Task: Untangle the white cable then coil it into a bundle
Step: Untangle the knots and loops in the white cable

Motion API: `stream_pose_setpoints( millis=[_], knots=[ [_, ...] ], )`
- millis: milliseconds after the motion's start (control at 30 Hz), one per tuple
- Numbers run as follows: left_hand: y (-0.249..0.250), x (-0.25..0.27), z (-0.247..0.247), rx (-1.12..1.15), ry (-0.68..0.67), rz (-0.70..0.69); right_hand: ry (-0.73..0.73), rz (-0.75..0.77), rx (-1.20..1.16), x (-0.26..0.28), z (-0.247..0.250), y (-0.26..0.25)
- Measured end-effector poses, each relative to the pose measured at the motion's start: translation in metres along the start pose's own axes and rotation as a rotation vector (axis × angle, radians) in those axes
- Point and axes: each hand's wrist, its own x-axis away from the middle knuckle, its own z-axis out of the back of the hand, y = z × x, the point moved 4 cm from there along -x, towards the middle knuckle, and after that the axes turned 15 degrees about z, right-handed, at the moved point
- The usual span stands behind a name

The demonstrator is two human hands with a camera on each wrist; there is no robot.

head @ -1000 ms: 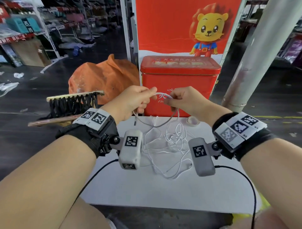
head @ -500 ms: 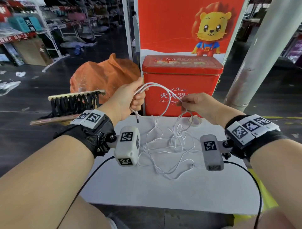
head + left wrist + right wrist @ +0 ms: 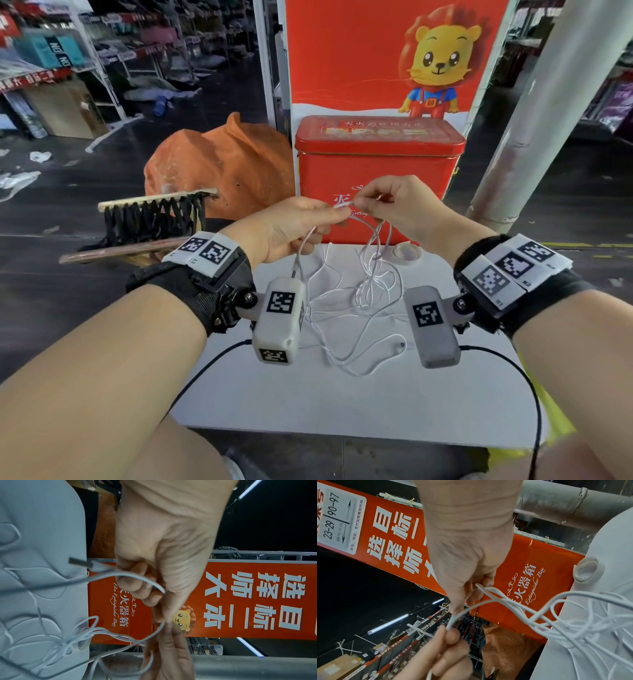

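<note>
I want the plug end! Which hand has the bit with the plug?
The left hand; the white cable plug dangles just below it.

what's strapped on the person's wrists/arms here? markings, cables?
Bare forearms, no sleeves. Each wrist has a black fabric strap: left wrist strap, right wrist strap. Both carry white tags printed with black square codes. A rounded light-grey camera pod hangs under each wrist, coded too: left pod, right pod. Thin black cables trail back.

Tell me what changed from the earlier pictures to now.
The right hand moved in from the spread position to meet the left hand, closing another loop of the white cable. Both kept their pinch on it. The tangle on the table, the tape roll and the red tin stayed put.
</note>
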Motion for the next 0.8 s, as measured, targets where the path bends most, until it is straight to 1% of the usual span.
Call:
stream_pose_setpoints(
  millis=[67,133,233,333,367,433,500,567,667,800],
  knots=[
    [0.002,-0.001,-0.001,0.041,-0.009,-0.031,-0.046,-0.034,-0.001,0.001,-0.002,0.003],
    [0.005,-0.001,-0.002,0.114,-0.035,-0.048,-0.121,-0.092,-0.057,0.003,-0.004,0.005],
    [0.006,0.0,-0.002,0.168,-0.017,-0.045,-0.184,-0.136,-0.134,0.006,-0.005,0.006],
    [0.007,0.003,0.0,0.174,0.015,-0.054,-0.241,-0.103,-0.015,0.005,-0.004,0.006],
    [0.008,0.004,0.002,0.18,0.024,-0.062,-0.244,-0.104,0.02,0.005,-0.003,0.006],
    [0.01,0.004,0.005,0.207,0.033,-0.068,-0.195,-0.108,0.017,0.005,-0.001,0.008],
    [0.01,0.003,0.008,0.239,0.041,-0.055,-0.103,-0.125,-0.057,0.006,0.004,0.009],
    [0.008,0.001,0.011,0.248,0.04,-0.038,-0.045,-0.149,-0.13,0.008,0.008,0.01],
    [0.008,0.001,0.012,0.254,0.015,0.0,-0.062,-0.18,-0.169,0.01,0.008,0.011],
    [0.012,0.002,0.011,0.288,0.044,-0.002,-0.092,-0.189,-0.17,0.013,0.011,0.015]
  ],
)
